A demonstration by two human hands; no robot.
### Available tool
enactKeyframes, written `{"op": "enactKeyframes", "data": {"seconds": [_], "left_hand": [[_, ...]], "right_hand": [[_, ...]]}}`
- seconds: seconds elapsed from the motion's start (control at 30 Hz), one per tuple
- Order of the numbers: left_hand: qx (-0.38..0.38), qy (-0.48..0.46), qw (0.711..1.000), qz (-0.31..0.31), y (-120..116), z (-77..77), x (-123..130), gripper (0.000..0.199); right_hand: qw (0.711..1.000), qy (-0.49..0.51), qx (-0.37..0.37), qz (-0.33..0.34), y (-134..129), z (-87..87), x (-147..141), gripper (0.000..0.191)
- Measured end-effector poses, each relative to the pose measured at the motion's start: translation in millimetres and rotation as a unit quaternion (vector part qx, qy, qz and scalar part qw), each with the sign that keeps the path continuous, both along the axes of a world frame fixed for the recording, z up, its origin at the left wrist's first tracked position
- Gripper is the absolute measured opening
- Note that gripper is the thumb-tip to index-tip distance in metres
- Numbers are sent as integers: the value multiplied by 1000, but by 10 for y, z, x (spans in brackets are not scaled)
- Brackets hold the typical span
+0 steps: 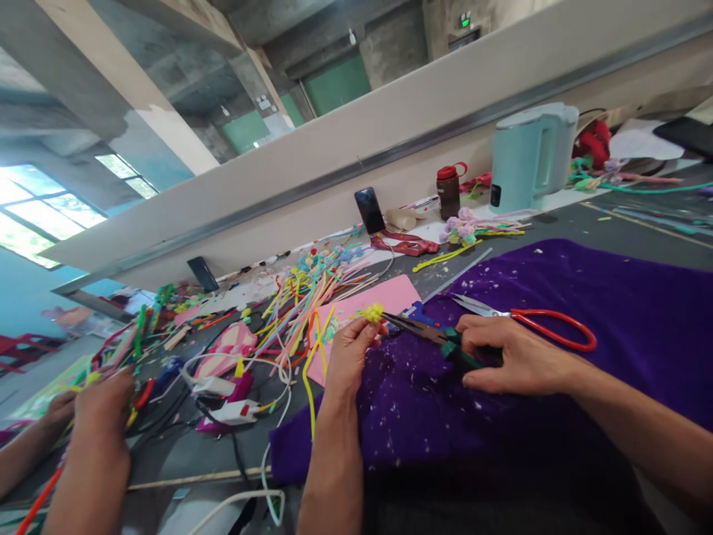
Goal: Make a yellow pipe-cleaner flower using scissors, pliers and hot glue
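Note:
Pinched between the thumb and fingers of my left hand (350, 349) is a small yellow fuzzy flower (373, 312), which looks made of pipe cleaner. My right hand (498, 353) grips long-nose pliers (420, 328) with green handles. The tips of the pliers meet the right side of the flower; whether they clamp it I cannot tell. Just beyond my right hand, scissors (551, 327) with red handles lie on a purple cloth (624, 297). A pink sheet (398, 293) lies behind my left hand, partly hidden by it.
Many coloured pipe cleaners (312, 290) spread across the table's middle. White cables and a glue gun-like tool (234, 412) lie left of my arm. Another person's hands (103, 405) work at far left. A kettle (532, 156), a bottle (448, 192) and a phone (369, 210) stand along the back.

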State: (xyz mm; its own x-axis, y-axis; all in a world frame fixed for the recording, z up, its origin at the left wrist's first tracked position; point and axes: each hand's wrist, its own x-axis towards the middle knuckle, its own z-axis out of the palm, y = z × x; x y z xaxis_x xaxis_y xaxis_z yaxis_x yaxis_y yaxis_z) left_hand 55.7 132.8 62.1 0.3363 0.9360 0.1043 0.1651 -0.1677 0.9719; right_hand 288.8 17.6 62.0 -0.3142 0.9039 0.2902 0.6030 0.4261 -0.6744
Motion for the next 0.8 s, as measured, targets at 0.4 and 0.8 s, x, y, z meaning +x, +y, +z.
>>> {"op": "enactKeyframes", "data": {"seconds": [0.4, 0.8], "left_hand": [[10, 16, 1000, 11, -7, 4, 0, 22], [42, 49, 998, 2, 10, -33, -25, 22]], "right_hand": [[1000, 7, -2, 1, 4, 10, -3, 26], [1000, -9, 11, 4, 3, -9, -8, 23]]}}
